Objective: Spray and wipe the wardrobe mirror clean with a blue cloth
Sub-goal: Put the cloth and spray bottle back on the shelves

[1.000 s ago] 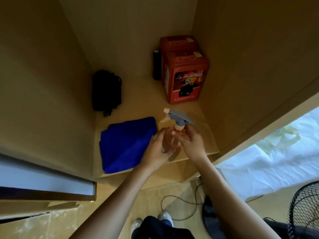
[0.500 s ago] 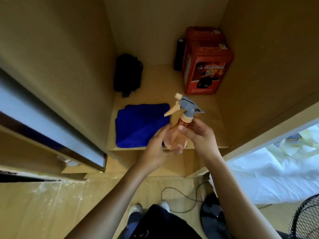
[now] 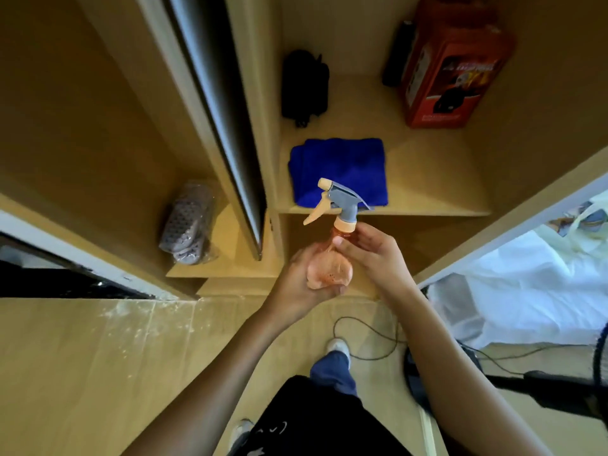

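An orange spray bottle (image 3: 329,271) with a grey trigger head is held in front of the wardrobe shelf, off the shelf and above the floor. My left hand (image 3: 297,284) cups its round body from below. My right hand (image 3: 371,255) holds the bottle's neck with its fingertips. A folded blue cloth (image 3: 339,169) lies flat on the wooden shelf (image 3: 427,192) just beyond the bottle. The dark edge of a sliding wardrobe door (image 3: 223,103) runs up the left of the compartment; its mirror face is not visible.
A black pouch (image 3: 304,85) and a red box (image 3: 450,67) stand at the back of the shelf. A wrapped grey bundle (image 3: 187,222) sits on the lower left shelf. A cable (image 3: 365,334) lies on the floor, a fan (image 3: 559,390) at lower right, white bedding (image 3: 533,291) to the right.
Both hands have lifted the spray bottle off the shelf and drawn it back toward me. The view has shifted right and down, bringing the door edge and left compartment into sight.
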Available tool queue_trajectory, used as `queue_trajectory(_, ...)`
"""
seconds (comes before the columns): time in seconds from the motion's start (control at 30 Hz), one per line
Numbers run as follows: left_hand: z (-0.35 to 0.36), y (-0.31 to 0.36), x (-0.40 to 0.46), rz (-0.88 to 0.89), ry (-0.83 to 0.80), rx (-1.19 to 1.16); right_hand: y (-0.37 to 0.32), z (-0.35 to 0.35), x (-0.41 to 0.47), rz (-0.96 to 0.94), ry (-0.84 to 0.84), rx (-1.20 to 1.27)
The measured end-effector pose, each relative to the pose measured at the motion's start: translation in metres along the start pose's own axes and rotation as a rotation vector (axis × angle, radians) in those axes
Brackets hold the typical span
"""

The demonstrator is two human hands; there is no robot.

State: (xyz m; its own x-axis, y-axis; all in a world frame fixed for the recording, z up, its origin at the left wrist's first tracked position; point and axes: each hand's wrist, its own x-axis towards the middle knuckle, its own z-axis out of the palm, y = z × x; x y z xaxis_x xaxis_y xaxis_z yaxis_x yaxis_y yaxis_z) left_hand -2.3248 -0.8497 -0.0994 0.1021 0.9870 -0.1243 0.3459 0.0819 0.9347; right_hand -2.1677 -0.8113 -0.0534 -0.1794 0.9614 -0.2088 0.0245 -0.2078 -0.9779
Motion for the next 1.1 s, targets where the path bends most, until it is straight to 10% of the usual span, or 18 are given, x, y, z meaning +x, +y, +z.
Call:
queue_trajectory(0.5, -0.15, -0.105, -0.178, -0.135, 0.051, 0.008, 0.053, 0.216, -0.09, 0.147, -0.148, 0.047)
queue_trajectory(1.1, -0.211, -0.172, -0.05, -0.219, 0.055, 0.075, 0.076, 0.282, 0.06, 0.198, -0.156, -0.082)
